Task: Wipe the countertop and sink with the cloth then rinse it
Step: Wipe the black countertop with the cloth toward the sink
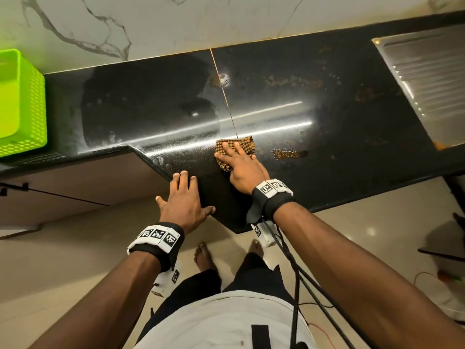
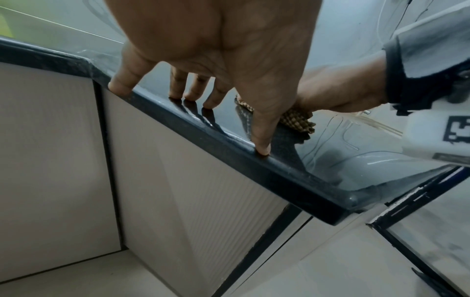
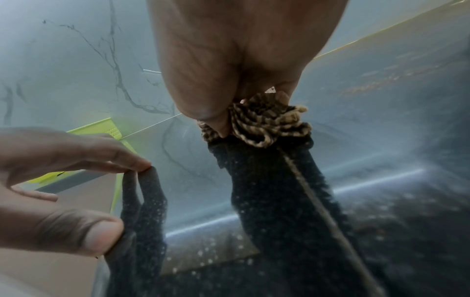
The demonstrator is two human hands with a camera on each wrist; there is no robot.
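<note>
At the far left a bright green perforated plastic basket (image 1: 21,102) stands on the glossy black stone countertop (image 1: 327,109), against the white marble-veined wall (image 1: 151,23). Further right the counter's front edge steps outward on a diagonal, and there the left hand (image 1: 182,200) rests with straight, spread fingers; its fingertips (image 2: 189,96) touch the top surface right at the edge and the thumb sits on the rim, holding nothing. Just to its right the right hand (image 1: 242,170) lies flat, palm down, on the brown-and-tan checked cloth (image 1: 235,149), with straight fingers pressing it onto the counter; the thumb's tip also bears on it in the right wrist view. The cloth is bunched into a rough, elongated wad, its long axis running from the near-left corner under the palm toward the far-right corner beyond the fingertips. It sits beside the thin yellowish seam (image 1: 224,94) that crosses the counter from the wall. Right of the cloth a brown spill stain (image 1: 288,153) lies on the black surface, with more brownish specks scattered toward the wall. At the far right the ribbed stainless steel sink drainboard (image 1: 432,79) is set into the counter, well apart from both hands
</note>
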